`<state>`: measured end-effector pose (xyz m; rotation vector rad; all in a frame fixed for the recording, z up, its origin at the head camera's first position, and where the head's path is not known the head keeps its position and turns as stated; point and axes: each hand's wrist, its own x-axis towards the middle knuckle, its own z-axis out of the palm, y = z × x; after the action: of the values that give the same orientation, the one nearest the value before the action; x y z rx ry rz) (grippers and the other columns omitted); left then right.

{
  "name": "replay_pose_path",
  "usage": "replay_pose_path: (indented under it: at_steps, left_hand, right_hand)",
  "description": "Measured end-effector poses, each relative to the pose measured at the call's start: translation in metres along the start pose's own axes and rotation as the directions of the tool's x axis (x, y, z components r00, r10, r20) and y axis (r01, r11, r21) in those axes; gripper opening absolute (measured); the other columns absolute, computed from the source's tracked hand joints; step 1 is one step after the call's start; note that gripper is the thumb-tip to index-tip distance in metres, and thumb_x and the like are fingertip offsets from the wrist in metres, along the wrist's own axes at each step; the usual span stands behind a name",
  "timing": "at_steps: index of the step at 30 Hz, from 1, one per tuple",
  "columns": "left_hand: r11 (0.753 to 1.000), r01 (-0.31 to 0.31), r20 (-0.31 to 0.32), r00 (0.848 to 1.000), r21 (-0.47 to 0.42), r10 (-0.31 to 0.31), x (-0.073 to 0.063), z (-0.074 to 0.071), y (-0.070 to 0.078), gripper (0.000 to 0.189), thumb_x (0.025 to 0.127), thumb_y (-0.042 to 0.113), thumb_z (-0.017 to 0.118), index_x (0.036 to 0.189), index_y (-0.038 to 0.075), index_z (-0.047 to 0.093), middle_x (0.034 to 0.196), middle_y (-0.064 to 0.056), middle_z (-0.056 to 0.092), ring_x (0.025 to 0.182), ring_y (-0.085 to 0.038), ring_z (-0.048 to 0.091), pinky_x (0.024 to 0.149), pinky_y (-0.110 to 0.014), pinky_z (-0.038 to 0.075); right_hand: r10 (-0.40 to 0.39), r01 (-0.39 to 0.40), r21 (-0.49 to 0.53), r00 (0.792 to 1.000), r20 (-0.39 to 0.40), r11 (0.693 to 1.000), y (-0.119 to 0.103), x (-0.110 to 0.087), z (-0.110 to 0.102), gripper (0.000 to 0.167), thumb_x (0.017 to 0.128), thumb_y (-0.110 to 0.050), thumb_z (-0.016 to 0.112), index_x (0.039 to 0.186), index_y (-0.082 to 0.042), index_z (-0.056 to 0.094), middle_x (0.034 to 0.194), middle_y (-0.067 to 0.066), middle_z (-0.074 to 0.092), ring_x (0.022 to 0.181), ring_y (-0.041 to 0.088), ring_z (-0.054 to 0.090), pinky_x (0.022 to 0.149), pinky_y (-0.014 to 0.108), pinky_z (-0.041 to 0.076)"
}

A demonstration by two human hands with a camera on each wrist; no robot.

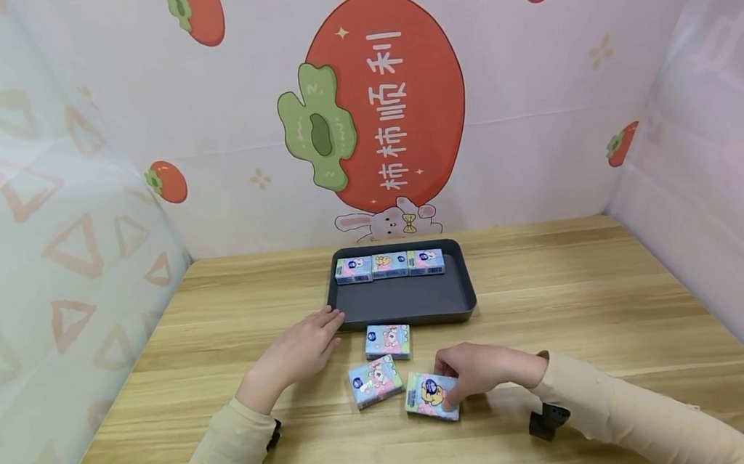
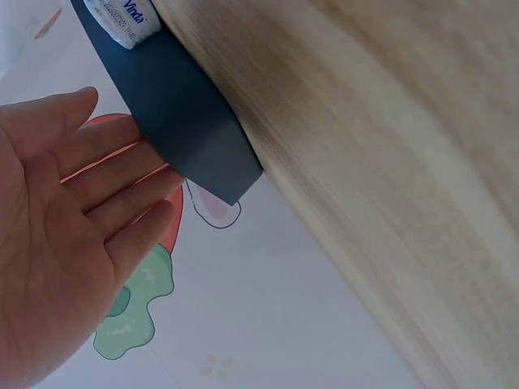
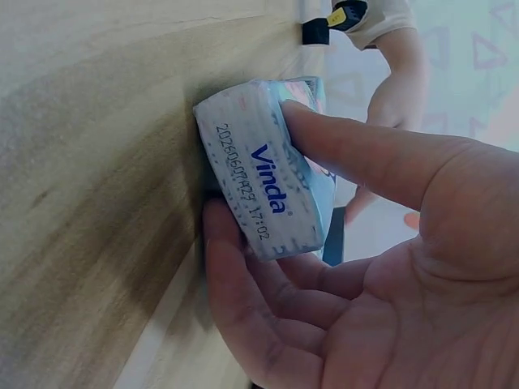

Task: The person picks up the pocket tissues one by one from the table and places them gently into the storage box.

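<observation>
My right hand (image 1: 481, 369) grips a small blue tissue pack (image 1: 422, 395) near the front of the table, thumb on its printed top. In the right wrist view the pack's white end (image 3: 263, 182) reads Vinda, with fingers curled under its lower edge. My left hand (image 1: 302, 348) lies with straight fingers, the tips at the near left corner of a dark grey tray (image 1: 405, 321). Two more packs lie between the hands: one tilted pack (image 1: 375, 382) and, just in front of the tray, another pack (image 1: 388, 341).
Three tissue packs stand side by side along the tray's back: a left pack (image 1: 353, 269), a middle pack (image 1: 390, 264) and a right pack (image 1: 426, 261). Behind the wooden table (image 1: 234, 308) rises a printed backdrop (image 1: 523, 154), with pale fabric walls on both sides.
</observation>
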<state>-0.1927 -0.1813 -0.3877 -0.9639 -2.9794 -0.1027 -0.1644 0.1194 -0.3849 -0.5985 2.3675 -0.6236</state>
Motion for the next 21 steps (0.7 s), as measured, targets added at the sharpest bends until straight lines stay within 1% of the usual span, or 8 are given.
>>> replay_pose_path:
  at_steps: [4,7,10,13,17,21]
  left_hand:
    - [1.0,0.004,0.002,1.0,-0.002,-0.004,0.0,0.0,0.0,0.043,0.098,0.021,0.051,0.133,-0.004,0.051,0.139,-0.022,0.049,0.132,-0.036,0.043,0.11,-0.047,0.038]
    - [1.0,0.0,-0.003,1.0,0.0,0.0,-0.001,0.0,0.0,0.043,0.098,0.02,0.051,0.133,-0.005,0.051,0.138,-0.022,0.049,0.131,-0.036,0.044,0.109,-0.048,0.039]
    - [1.0,-0.001,-0.006,1.0,0.0,0.001,0.0,0.001,-0.001,0.043,0.098,0.02,0.051,0.133,-0.005,0.051,0.138,-0.022,0.05,0.131,-0.036,0.044,0.109,-0.048,0.039]
    - [1.0,0.002,-0.006,1.0,-0.006,-0.002,0.0,0.0,-0.001,0.043,0.098,0.02,0.051,0.133,-0.004,0.051,0.138,-0.022,0.049,0.132,-0.036,0.044,0.109,-0.047,0.038]
    - [1.0,-0.008,-0.016,1.0,0.004,0.008,0.0,0.002,-0.002,0.043,0.097,0.019,0.052,0.133,-0.005,0.051,0.138,-0.022,0.05,0.131,-0.036,0.044,0.109,-0.047,0.039]
    - [1.0,-0.018,-0.023,1.0,0.008,0.018,0.0,0.004,-0.003,0.043,0.097,0.02,0.052,0.133,-0.005,0.051,0.138,-0.023,0.05,0.131,-0.036,0.044,0.11,-0.046,0.038]
  right_hand:
    - [-0.018,0.018,0.03,1.0,0.002,0.999,0.004,-0.001,0.0,0.032,0.075,-0.02,0.079,0.097,-0.012,0.057,0.086,0.0,0.054,0.08,0.014,0.048,0.07,0.029,0.042]
    - [-0.027,0.027,0.047,1.0,0.004,0.999,0.007,-0.001,-0.001,0.032,0.076,-0.02,0.078,0.099,-0.012,0.058,0.089,0.0,0.055,0.083,0.015,0.049,0.074,0.03,0.044]
    - [-0.031,0.03,0.065,0.999,0.014,0.997,0.009,-0.001,-0.003,0.031,0.077,-0.019,0.078,0.101,-0.012,0.059,0.091,0.0,0.056,0.085,0.014,0.05,0.076,0.031,0.046]
    - [-0.031,0.029,0.087,0.999,0.024,0.996,0.01,-0.002,-0.004,0.029,0.079,-0.018,0.077,0.101,-0.012,0.059,0.091,0.0,0.057,0.085,0.015,0.051,0.076,0.031,0.046]
    - [-0.029,0.025,0.116,0.999,0.032,0.993,0.012,-0.003,-0.005,0.028,0.08,-0.016,0.075,0.103,-0.011,0.06,0.093,0.001,0.058,0.088,0.016,0.052,0.076,0.032,0.047]
    - [-0.009,0.002,0.169,0.999,0.042,0.986,0.013,-0.004,-0.007,0.027,0.081,-0.014,0.074,0.104,-0.01,0.06,0.094,0.004,0.058,0.085,0.016,0.054,0.072,0.031,0.049]
